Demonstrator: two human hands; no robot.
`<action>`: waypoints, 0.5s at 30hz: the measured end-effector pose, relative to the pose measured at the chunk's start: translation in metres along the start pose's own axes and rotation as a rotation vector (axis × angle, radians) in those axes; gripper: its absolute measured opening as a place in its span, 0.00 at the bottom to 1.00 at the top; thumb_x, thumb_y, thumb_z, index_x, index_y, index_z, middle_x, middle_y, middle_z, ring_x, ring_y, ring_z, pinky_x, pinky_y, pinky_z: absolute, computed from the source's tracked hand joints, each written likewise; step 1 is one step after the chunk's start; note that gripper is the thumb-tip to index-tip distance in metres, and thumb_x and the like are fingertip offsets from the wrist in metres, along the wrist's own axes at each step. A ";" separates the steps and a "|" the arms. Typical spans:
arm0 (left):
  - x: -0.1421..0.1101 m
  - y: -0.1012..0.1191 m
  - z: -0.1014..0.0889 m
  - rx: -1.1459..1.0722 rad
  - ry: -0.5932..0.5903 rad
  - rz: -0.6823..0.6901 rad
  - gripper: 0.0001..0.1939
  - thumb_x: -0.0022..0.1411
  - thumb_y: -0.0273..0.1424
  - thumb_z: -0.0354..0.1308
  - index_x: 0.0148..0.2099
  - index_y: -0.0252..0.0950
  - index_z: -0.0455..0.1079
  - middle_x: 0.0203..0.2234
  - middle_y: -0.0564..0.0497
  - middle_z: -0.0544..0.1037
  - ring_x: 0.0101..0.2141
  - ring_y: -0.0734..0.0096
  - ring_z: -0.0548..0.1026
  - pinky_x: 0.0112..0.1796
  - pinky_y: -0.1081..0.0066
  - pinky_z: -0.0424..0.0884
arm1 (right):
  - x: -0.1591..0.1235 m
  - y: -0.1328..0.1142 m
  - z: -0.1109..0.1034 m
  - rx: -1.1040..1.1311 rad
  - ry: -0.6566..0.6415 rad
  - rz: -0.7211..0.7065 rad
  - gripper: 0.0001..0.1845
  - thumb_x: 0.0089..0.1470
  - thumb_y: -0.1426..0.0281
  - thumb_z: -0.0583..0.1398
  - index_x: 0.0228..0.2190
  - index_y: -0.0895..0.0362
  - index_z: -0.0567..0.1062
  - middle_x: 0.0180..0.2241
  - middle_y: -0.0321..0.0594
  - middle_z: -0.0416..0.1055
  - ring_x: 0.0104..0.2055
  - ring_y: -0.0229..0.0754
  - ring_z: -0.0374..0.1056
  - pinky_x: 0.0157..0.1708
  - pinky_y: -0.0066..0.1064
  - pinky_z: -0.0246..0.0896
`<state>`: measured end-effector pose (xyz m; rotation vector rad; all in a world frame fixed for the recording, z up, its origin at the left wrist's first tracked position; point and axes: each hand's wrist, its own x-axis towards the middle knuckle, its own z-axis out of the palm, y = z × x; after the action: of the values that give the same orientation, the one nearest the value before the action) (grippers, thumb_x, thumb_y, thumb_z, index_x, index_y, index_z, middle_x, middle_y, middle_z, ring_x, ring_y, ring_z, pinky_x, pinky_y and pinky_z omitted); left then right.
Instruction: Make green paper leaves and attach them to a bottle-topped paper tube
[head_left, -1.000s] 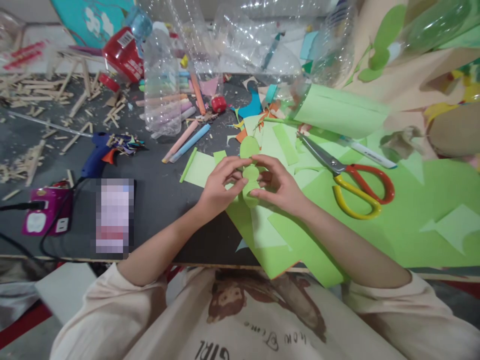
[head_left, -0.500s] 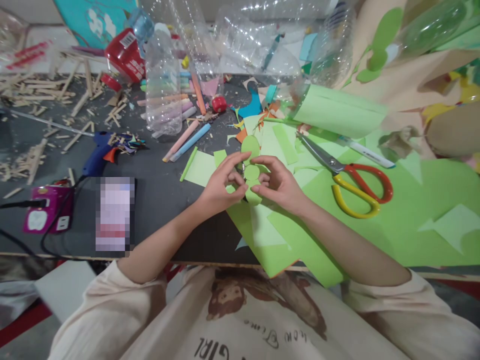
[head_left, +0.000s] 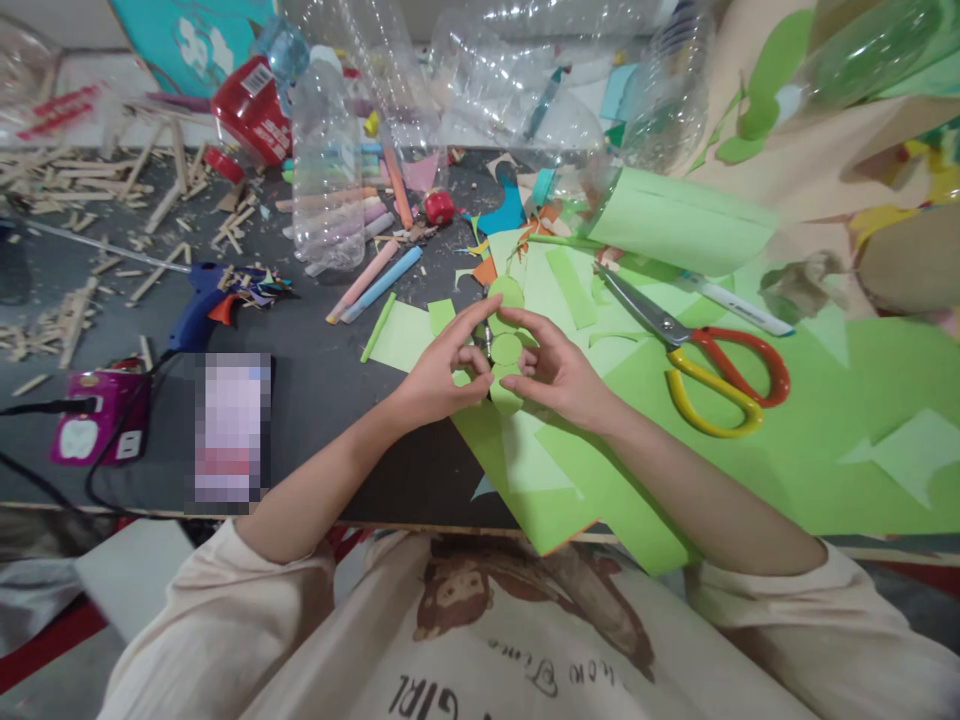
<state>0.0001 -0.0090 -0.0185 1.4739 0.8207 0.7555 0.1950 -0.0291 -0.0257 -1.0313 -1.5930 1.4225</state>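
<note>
Both hands are around a light green paper cutout made of rounded lobes in a row, in the middle of the head view. My left hand has its fingers curved in at the cutout's left side, with index finger and thumb at its edge. From the other side, my right hand grips it in the same way, its thumb near the lowest lobe. Something small, dark and shiny shows along the cutout's left edge, partly hidden by my fingers. Green paper sheets lie under and right of my hands.
Scissors with red and yellow handles lie on the paper at right, near a white pen. At left are a blue glue gun, a phone and a purple box. Clear plastic bottles and wood sticks fill the back.
The cutout has shifted slightly down between my fingers, its top lobe now lower. My hands have hardly moved, and the view has shifted a little.
</note>
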 end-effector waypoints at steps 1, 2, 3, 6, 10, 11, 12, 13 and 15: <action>0.000 0.000 -0.001 -0.003 -0.005 0.003 0.40 0.54 0.27 0.63 0.67 0.48 0.57 0.55 0.43 0.73 0.25 0.83 0.74 0.27 0.80 0.71 | 0.000 0.000 0.000 0.008 -0.008 0.004 0.32 0.55 0.62 0.63 0.60 0.44 0.62 0.65 0.44 0.57 0.27 0.32 0.61 0.31 0.33 0.70; 0.001 0.001 -0.001 -0.004 -0.015 0.007 0.40 0.54 0.27 0.63 0.67 0.48 0.57 0.55 0.43 0.73 0.25 0.83 0.73 0.26 0.80 0.71 | 0.000 0.000 0.000 0.020 -0.017 0.005 0.33 0.55 0.62 0.63 0.60 0.44 0.62 0.65 0.44 0.57 0.27 0.32 0.62 0.30 0.33 0.71; 0.001 0.001 -0.002 -0.003 -0.028 0.011 0.40 0.53 0.27 0.63 0.67 0.49 0.57 0.56 0.43 0.72 0.25 0.83 0.73 0.26 0.81 0.70 | 0.000 0.001 0.000 0.033 -0.026 0.003 0.33 0.55 0.61 0.64 0.60 0.44 0.62 0.65 0.45 0.57 0.27 0.32 0.63 0.30 0.33 0.71; 0.001 0.002 -0.005 0.003 -0.057 0.021 0.41 0.53 0.25 0.62 0.67 0.51 0.57 0.63 0.43 0.65 0.26 0.85 0.72 0.27 0.81 0.70 | 0.000 0.002 0.001 0.046 -0.034 -0.019 0.32 0.55 0.58 0.64 0.59 0.44 0.62 0.64 0.45 0.58 0.28 0.33 0.65 0.30 0.33 0.71; 0.001 0.001 -0.006 0.012 -0.072 0.016 0.40 0.53 0.26 0.62 0.67 0.51 0.57 0.62 0.44 0.65 0.26 0.86 0.71 0.27 0.81 0.70 | -0.001 0.003 0.003 0.028 -0.021 -0.019 0.31 0.55 0.55 0.63 0.58 0.43 0.63 0.63 0.43 0.60 0.28 0.33 0.65 0.33 0.34 0.71; 0.001 0.001 -0.006 0.015 -0.079 0.015 0.41 0.54 0.26 0.62 0.68 0.50 0.56 0.58 0.44 0.70 0.25 0.85 0.70 0.27 0.81 0.70 | -0.001 0.003 0.003 0.034 -0.021 -0.009 0.31 0.55 0.54 0.63 0.58 0.43 0.62 0.63 0.43 0.59 0.28 0.33 0.65 0.33 0.35 0.71; 0.002 0.001 -0.006 0.018 -0.085 0.014 0.41 0.54 0.27 0.61 0.68 0.50 0.55 0.54 0.45 0.73 0.25 0.85 0.70 0.27 0.81 0.69 | -0.001 0.003 0.003 0.046 -0.022 0.004 0.32 0.55 0.54 0.63 0.59 0.42 0.62 0.64 0.43 0.58 0.28 0.33 0.65 0.33 0.35 0.71; 0.002 0.000 -0.006 0.021 -0.089 0.015 0.41 0.54 0.27 0.62 0.68 0.49 0.54 0.50 0.47 0.76 0.24 0.84 0.70 0.27 0.81 0.69 | -0.001 0.003 0.004 0.063 -0.022 0.016 0.33 0.55 0.54 0.63 0.59 0.42 0.61 0.65 0.44 0.57 0.28 0.33 0.65 0.33 0.35 0.71; 0.002 0.001 -0.006 0.027 -0.082 0.022 0.41 0.54 0.28 0.63 0.68 0.49 0.55 0.44 0.49 0.78 0.23 0.82 0.70 0.26 0.80 0.69 | -0.001 0.003 0.004 0.095 -0.024 0.041 0.36 0.54 0.55 0.64 0.61 0.42 0.59 0.66 0.44 0.55 0.28 0.32 0.65 0.33 0.35 0.72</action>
<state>-0.0033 -0.0041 -0.0176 1.5303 0.7560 0.6984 0.1917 -0.0319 -0.0290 -0.9991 -1.5140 1.5286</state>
